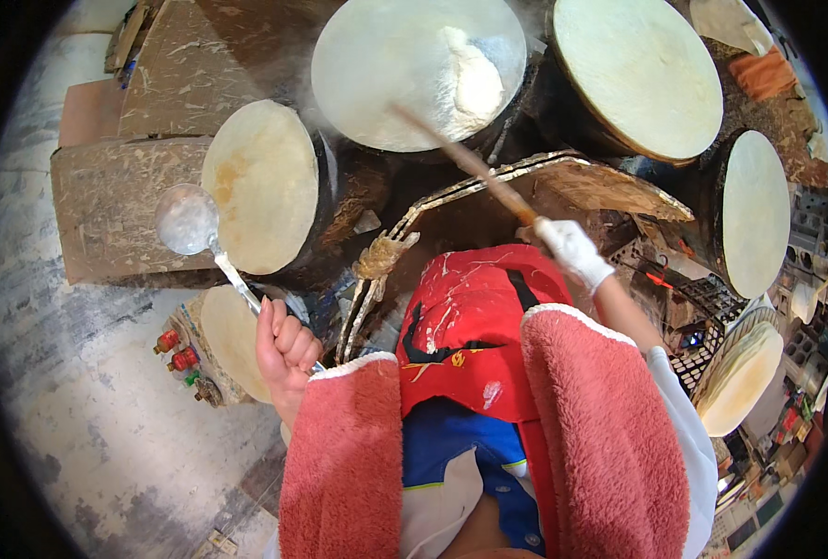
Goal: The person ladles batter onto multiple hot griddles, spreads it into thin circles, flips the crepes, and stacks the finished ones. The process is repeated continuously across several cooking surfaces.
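My bare left hand [286,345] is closed round the handle of a metal ladle [187,220], whose round bowl is held up near the left griddle. In a white glove, my right hand [572,252] grips the brown end of a wooden stick [470,163]. The stick reaches forward to the far middle griddle; its far end is blurred. On that griddle, a pale sheet of batter [377,65] covers the top, with a thick white mound of batter [475,88] on its right side. Pale flat sheets also cover the left griddle [263,186] and the far right griddle [639,74].
Another covered griddle [757,214] stands at the right. A stack of round flatbreads [740,377] lies in a basket at the lower right. A crusted curved edge [405,228] runs between me and the griddles. Red valves [183,360] stick out at the left. Steam drifts at the back.
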A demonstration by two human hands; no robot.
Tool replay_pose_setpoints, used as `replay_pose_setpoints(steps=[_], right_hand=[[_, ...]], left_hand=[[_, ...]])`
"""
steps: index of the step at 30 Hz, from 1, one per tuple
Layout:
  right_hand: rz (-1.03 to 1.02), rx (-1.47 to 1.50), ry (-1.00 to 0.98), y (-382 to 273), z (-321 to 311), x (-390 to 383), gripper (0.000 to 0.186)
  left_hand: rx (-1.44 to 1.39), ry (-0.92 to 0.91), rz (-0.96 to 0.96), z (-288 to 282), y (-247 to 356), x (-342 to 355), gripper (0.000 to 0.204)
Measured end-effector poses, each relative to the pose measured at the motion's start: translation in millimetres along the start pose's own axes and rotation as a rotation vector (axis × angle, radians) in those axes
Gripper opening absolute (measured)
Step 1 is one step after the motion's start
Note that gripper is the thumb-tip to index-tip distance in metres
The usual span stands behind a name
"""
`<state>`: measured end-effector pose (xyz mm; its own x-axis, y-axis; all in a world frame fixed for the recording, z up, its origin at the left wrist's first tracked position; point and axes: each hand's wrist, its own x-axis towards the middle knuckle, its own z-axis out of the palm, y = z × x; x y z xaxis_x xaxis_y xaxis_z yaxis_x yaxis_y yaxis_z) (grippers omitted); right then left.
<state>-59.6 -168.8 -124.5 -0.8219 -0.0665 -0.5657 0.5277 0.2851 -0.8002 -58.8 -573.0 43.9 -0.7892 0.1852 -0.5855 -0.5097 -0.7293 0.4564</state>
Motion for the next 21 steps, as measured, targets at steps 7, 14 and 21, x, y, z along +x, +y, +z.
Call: replay_pose_setpoints(steps=[7, 14, 21], right_hand=[[0.08, 0.315, 0.066, -11, -66, 35, 0.048], [-0.052, -0.117, 0.094, 18, -109, 68, 0.057], [-0.081, 0.007, 0.341, -68, -87, 151, 0.059]], left_hand=[[0.011, 0.026, 0.007, 32, -25, 13, 0.041], [0.004, 0.089, 0.041, 63, -54, 16, 0.04], [-0.026, 0.132, 0.074, 75, -67, 8, 0.04]])
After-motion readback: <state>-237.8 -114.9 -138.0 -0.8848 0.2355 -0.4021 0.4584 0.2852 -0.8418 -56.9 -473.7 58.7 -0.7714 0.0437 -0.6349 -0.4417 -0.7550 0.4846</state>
